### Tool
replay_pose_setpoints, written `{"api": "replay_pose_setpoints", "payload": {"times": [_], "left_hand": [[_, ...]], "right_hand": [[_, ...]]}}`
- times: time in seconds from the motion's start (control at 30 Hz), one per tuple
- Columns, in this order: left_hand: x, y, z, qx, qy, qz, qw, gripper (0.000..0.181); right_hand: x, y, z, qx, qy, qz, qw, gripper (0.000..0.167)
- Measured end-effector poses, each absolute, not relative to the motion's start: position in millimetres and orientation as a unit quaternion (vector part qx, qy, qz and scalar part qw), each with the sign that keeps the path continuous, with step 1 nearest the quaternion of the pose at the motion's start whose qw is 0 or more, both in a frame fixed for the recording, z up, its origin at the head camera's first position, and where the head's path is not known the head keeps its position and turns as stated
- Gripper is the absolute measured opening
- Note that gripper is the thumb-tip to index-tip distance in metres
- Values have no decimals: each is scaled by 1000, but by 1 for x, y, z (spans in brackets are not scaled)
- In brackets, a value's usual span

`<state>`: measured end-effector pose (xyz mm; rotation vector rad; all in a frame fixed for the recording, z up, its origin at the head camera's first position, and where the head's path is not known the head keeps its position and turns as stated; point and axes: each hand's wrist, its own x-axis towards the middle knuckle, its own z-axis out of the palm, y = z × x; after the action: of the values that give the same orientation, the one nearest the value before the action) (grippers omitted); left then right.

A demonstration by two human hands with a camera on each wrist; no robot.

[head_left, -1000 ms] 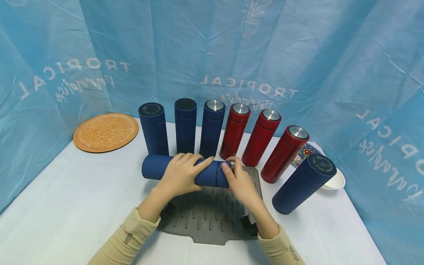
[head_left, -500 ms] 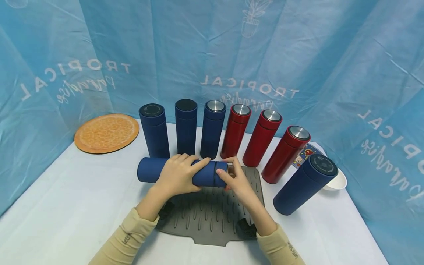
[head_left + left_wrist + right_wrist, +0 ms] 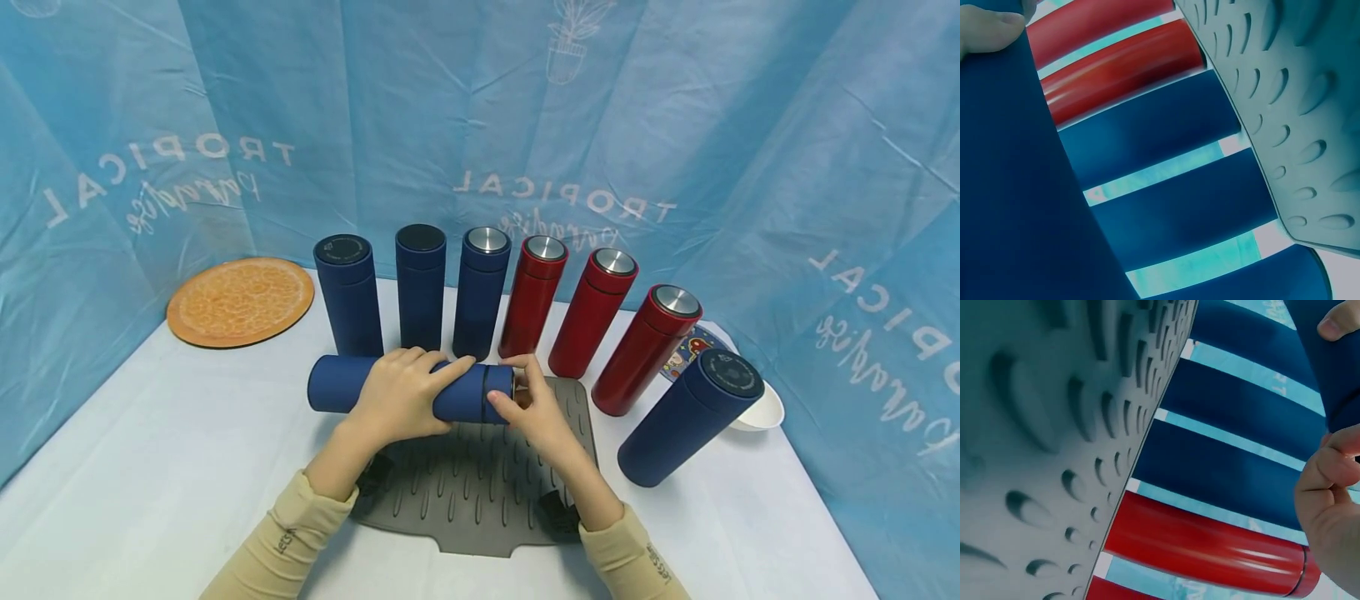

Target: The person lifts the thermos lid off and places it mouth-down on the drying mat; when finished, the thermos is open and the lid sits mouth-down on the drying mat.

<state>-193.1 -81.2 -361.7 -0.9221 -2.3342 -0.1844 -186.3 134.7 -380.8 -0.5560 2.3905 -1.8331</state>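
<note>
A blue thermos bottle point(image 3: 339, 385) is held lying sideways above the grey ridged mat point(image 3: 472, 508), its lid end to the right. My left hand point(image 3: 401, 396) grips the body from above, thumb on the near side. At the lid, my right hand point(image 3: 542, 415) pinches with thumb and fingers. The left wrist view has the bottle point(image 3: 1016, 162) large at its left, with a bit of finger at the top. In the right wrist view, the right hand point(image 3: 1335, 500) curls by the bottle's end point(image 3: 1329, 369); the lid's end face is mostly hidden there.
Upright behind the hands stand several blue bottles point(image 3: 420, 292) and red bottles point(image 3: 581, 325) in a row. Another blue bottle point(image 3: 682, 425) stands at right, before a white bowl point(image 3: 761, 408) and a patterned plate point(image 3: 693, 343). A round orange mat point(image 3: 240, 302) lies back left.
The held bottle has shifted a little to the left and slightly towards me, both hands moving with it. The right fingers have shifted slightly on the lid. The standing bottles have stayed put.
</note>
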Motion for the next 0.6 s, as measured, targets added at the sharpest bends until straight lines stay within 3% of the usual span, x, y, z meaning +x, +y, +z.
{"api": "replay_pose_setpoints", "payload": {"times": [0.23, 0.6], "left_hand": [[-192, -82, -361, -351, -883, -69, 306, 82], [-190, -82, -359, -350, -891, -77, 278, 82]], "right_hand": [[-188, 137, -384, -210, 788, -578, 19, 49], [-192, 145, -389, -314, 813, -483, -85, 55]]}}
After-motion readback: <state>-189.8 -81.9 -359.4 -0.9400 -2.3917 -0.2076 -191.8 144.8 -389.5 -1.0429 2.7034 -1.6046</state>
